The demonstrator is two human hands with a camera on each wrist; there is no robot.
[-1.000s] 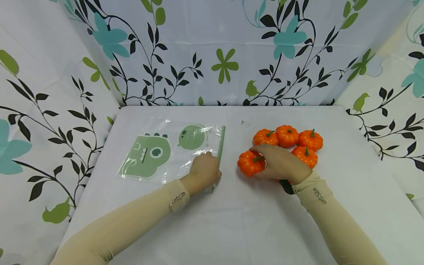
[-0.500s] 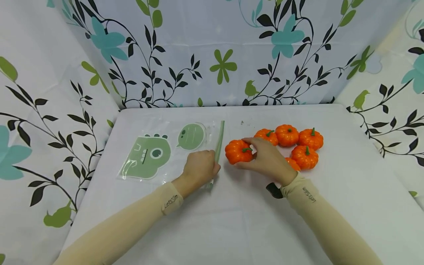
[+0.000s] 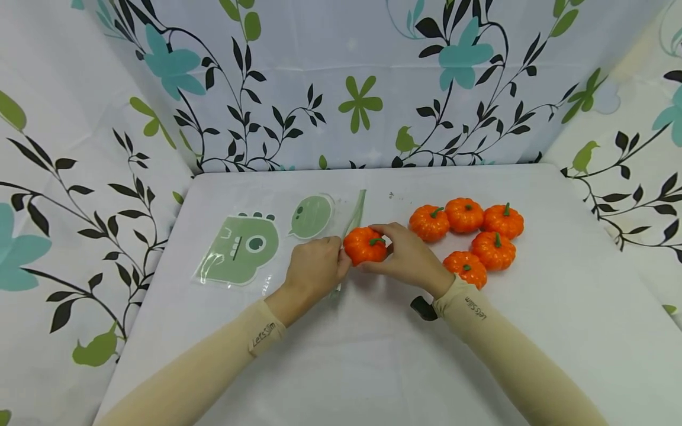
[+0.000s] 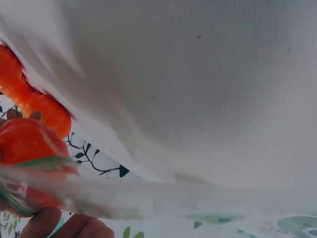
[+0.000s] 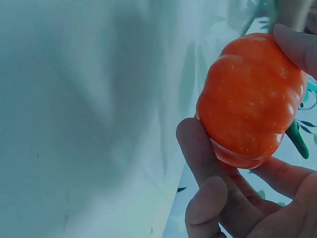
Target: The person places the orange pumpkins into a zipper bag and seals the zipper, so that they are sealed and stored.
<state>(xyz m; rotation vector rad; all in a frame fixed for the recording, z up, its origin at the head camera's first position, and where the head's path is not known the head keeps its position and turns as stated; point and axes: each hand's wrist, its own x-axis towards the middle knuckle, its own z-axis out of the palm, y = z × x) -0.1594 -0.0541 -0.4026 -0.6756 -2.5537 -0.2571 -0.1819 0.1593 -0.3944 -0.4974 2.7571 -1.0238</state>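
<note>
My right hand [image 3: 407,257] grips a small orange toy pumpkin [image 3: 364,245] with a green stem, thumb and fingers on its sides. In the right wrist view the pumpkin [image 5: 252,99] fills the space between the fingers. The left hand [image 3: 314,266] pinches the green-edged mouth of a clear zip bag [image 3: 234,251] printed with a green dinosaur. That bag lies flat on the left, its green strip [image 3: 358,210] lifted and bowed. In the left wrist view the bag's blurred film crosses in front of the pumpkin [image 4: 29,141]; whether the pumpkin is inside the mouth, I cannot tell.
Several more toy pumpkins [image 3: 465,214] sit in a cluster on the right of the white table [image 3: 351,373]. A patterned cloth [image 3: 319,77] hangs behind and along both sides. A black device [image 3: 424,308] is strapped at the right wrist.
My right hand has carried the pumpkin leftward from the cluster to the bag's mouth, beside the left hand. The left hand has shifted slightly left, and the green strip now bows open.
</note>
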